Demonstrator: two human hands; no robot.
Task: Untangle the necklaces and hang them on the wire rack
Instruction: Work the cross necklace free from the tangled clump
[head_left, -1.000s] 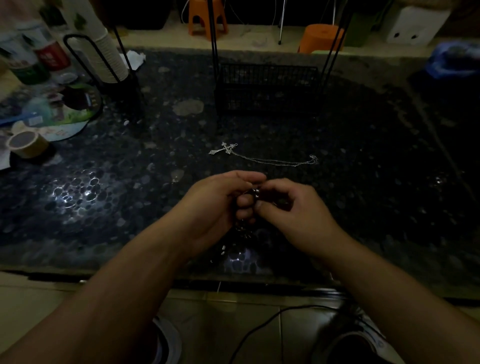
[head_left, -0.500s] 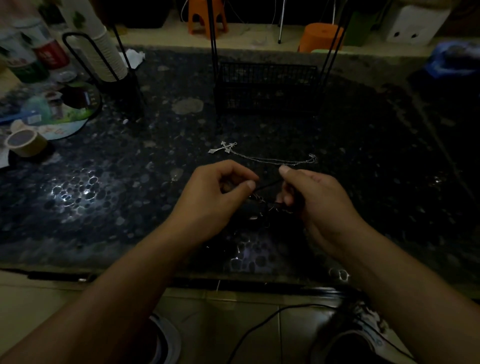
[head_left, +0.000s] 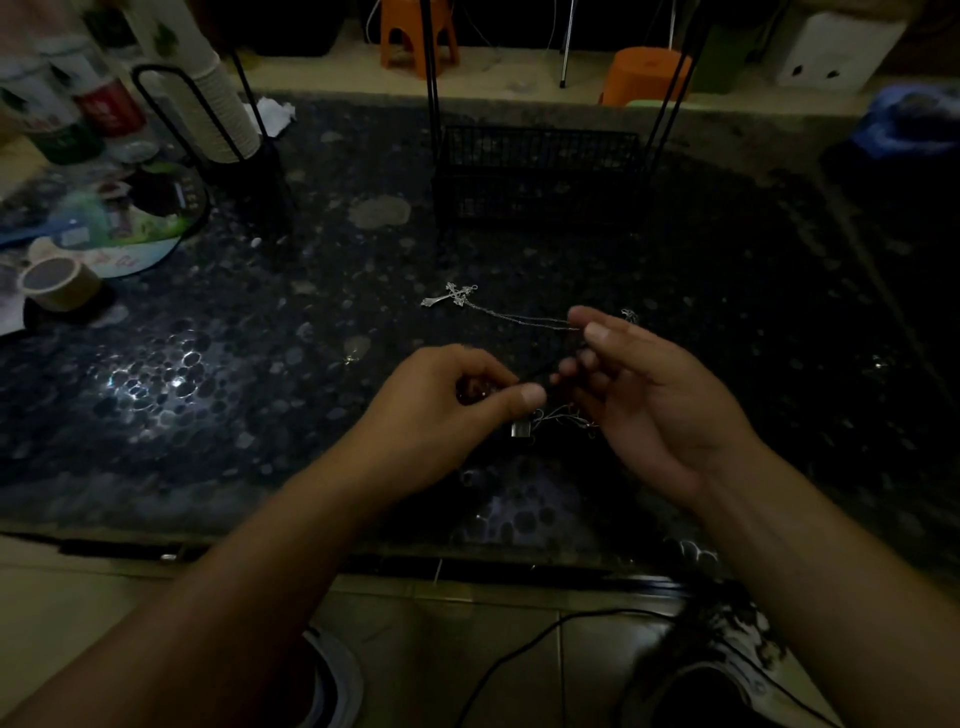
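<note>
A tangle of necklaces (head_left: 563, 418) hangs between my hands above the dark stone table (head_left: 234, 395), with thin silver chain and a small metal pendant showing below my fingers. A dark cord (head_left: 540, 371) runs taut between the hands. My left hand (head_left: 441, 410) pinches one end of it between thumb and forefinger. My right hand (head_left: 639, 384) pinches the other end, palm turned up. A silver cross necklace (head_left: 457, 296) lies flat on the table just beyond my hands. The black wire rack (head_left: 540, 171) stands at the back centre, its thin uprights rising out of view.
A black cup holder (head_left: 244, 156) with stacked paper cups stands at the back left. Bottles (head_left: 78, 104), a round fan and a tape roll (head_left: 60, 283) crowd the left edge. Orange stools (head_left: 644, 70) sit on the floor beyond. A cable (head_left: 519, 654) and my shoes lie below the table edge.
My hands have drawn apart, right hand moving right and turning palm up. The dark cord has been pulled taut between them, and silver chain now dangles below.
</note>
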